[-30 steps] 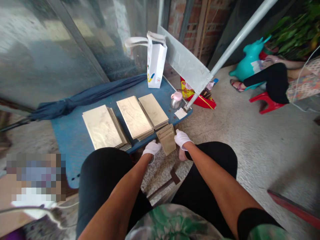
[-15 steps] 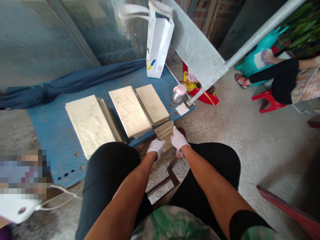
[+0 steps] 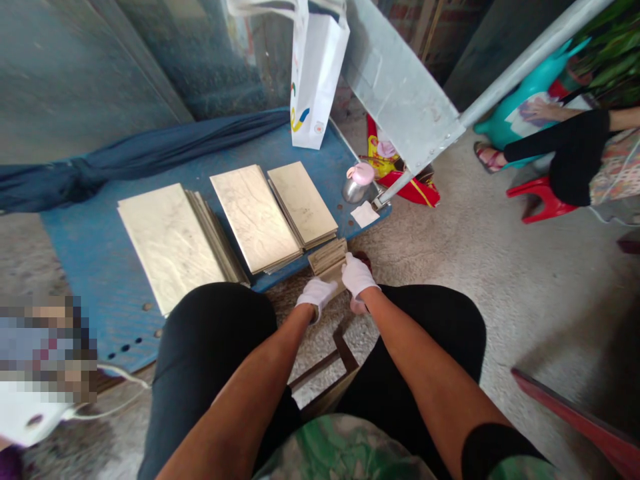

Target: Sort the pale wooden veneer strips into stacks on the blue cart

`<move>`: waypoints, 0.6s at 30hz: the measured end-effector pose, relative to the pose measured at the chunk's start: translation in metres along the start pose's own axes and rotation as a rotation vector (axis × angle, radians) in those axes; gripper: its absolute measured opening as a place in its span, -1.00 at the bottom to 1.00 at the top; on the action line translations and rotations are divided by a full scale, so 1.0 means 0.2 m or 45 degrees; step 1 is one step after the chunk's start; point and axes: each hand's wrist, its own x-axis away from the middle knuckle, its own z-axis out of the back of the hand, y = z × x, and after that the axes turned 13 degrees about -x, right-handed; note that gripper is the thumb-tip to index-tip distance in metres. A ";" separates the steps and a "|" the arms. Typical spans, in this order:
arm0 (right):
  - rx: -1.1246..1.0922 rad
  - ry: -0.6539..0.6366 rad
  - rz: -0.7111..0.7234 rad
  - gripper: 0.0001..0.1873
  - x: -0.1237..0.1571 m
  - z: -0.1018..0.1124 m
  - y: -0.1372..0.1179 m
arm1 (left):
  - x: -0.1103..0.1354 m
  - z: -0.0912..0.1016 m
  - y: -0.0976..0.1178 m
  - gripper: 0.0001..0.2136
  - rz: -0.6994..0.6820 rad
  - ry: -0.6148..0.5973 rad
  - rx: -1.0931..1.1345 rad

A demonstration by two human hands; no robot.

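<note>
In front of my knees, a small stack of thin beige sheets [image 3: 327,258] stands with its layered edges facing up. My left hand [image 3: 318,295], in a white glove, is closed on the stack's near left side. My right hand [image 3: 357,275], gloved the same way, grips its right side, fingers partly hidden. Just beyond, three piles of cream, marbled flat sheets lie on a blue board: a large left pile [image 3: 173,243], a middle pile [image 3: 256,217] and a smaller right pile [image 3: 303,202]. Whether the sheets are paper or thin board I cannot tell.
The blue board [image 3: 100,267] carries a white paper bag [image 3: 317,80], a pink-lidded metal cup [image 3: 354,187] and a white paper scrap [image 3: 365,214]. A metal pole [image 3: 520,73] slants at right. Another person sits on a red stool [image 3: 540,200] beside a teal object [image 3: 525,100].
My left hand has shifted slightly right over the front of the small stack. My right hand keeps nearly the same place. The whole view has tilted a little.
</note>
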 end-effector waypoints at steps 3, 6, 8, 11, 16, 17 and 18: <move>-0.022 0.061 -0.043 -0.62 0.04 0.02 0.04 | 0.02 -0.02 -0.01 -0.67 0.070 -0.042 -0.027; -0.043 0.105 -0.104 -0.65 0.07 0.03 0.09 | 0.05 -0.06 -0.02 -0.68 0.075 -0.041 -0.063; -0.063 0.119 -0.111 -0.67 0.08 0.02 0.12 | 0.07 -0.09 -0.03 -0.67 0.032 -0.014 -0.058; -0.111 0.125 -0.083 -0.69 0.08 0.00 0.15 | 0.07 -0.12 -0.05 -0.67 -0.057 0.019 0.002; -0.246 0.101 -0.044 -0.77 0.07 0.00 0.19 | 0.06 -0.11 -0.09 -0.72 -0.107 0.020 0.109; -0.287 0.094 -0.037 -0.78 0.07 0.01 0.20 | 0.06 -0.09 -0.09 -0.74 -0.101 0.033 0.130; -0.333 0.089 -0.030 -0.79 0.07 0.01 0.20 | 0.06 -0.08 -0.09 -0.76 -0.092 0.051 0.151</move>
